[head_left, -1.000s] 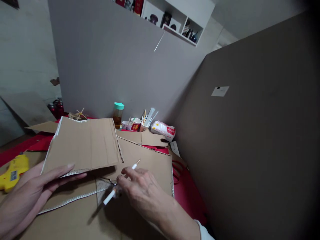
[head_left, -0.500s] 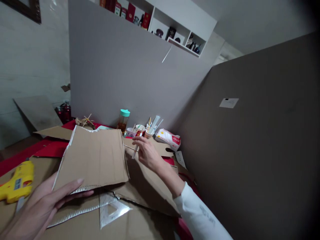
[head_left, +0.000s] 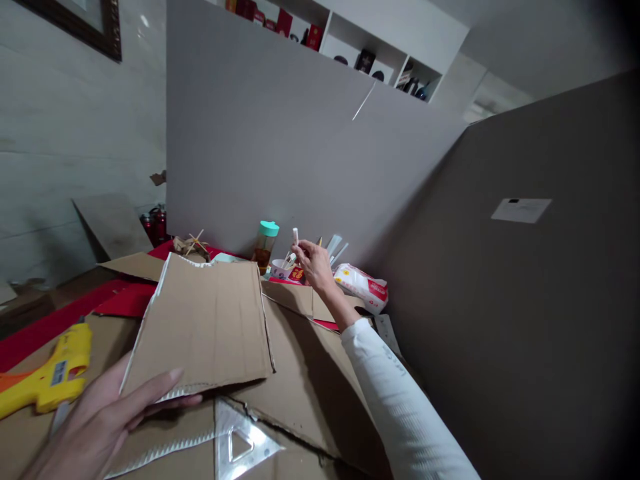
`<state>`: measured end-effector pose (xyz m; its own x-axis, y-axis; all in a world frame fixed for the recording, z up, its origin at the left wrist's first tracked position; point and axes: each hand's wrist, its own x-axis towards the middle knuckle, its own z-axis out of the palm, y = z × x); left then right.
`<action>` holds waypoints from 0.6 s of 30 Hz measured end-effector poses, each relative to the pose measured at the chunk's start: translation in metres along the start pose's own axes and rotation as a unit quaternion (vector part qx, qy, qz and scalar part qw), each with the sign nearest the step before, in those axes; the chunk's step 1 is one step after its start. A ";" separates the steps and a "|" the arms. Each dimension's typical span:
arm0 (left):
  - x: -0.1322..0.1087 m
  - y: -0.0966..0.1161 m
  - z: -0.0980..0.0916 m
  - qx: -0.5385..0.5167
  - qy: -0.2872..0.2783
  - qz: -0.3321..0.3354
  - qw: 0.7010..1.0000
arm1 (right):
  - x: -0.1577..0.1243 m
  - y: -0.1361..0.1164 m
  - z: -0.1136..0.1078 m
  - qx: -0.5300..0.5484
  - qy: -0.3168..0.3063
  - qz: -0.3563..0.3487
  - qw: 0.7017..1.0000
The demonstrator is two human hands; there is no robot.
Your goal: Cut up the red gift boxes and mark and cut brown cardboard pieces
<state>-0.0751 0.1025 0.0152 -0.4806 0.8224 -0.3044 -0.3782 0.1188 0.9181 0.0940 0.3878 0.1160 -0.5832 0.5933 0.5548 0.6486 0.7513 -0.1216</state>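
Observation:
My left hand (head_left: 113, 413) grips a piece of cardboard (head_left: 210, 327) by its lower left corner, thumb on top and fingers beneath. The piece is tilted above the table, with torn white edges and a notch at the top. Farther off, my right hand (head_left: 314, 261) is stretched out over the cups at the back, pinching a slim white pen (head_left: 295, 237) whose end points up; its exact kind is hard to make out. Just left of this hand stands a small cup (head_left: 279, 269) with thin sticks. Below the held piece lies a clear set square (head_left: 225, 433).
A yellow glue gun (head_left: 63, 373) lies at the left. Behind are a bottle with a turquoise lid (head_left: 266, 243), a pack of tissues (head_left: 363, 285) and clear glue sticks (head_left: 335, 245). Large cardboard sheets (head_left: 305, 360) cover the red table. Grey partitions (head_left: 295, 133) enclose the back and right.
My right hand has moved away, up toward the cups at the back, with the pen now pointing upward. My left hand keeps its hold on the cardboard. The view has shifted slightly left.

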 end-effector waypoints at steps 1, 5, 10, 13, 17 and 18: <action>0.000 0.000 0.000 0.003 0.004 -0.002 1.000 | 0.002 -0.001 0.001 -0.020 0.000 -0.001 1.000; -0.004 0.002 0.005 -0.002 0.015 -0.006 1.000 | 0.010 -0.005 0.004 -0.111 -0.015 -0.026 0.993; -0.002 0.001 0.005 0.015 0.017 -0.019 1.000 | 0.020 -0.008 0.007 -0.207 -0.082 -0.080 0.972; 0.001 -0.003 0.000 0.024 0.018 -0.019 0.999 | 0.027 -0.013 0.012 -0.244 -0.115 -0.106 0.957; 0.000 -0.004 -0.001 0.029 0.002 -0.003 1.000 | 0.035 -0.019 0.027 -0.271 -0.144 -0.137 0.942; -0.002 -0.003 0.000 0.025 -0.001 0.000 1.000 | 0.036 -0.020 0.031 -0.274 -0.150 -0.144 0.939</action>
<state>-0.0732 0.1008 0.0130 -0.4785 0.8240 -0.3034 -0.3377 0.1463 0.9298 0.0446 0.4033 0.1125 -0.8312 0.5049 0.2327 0.5491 0.6801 0.4857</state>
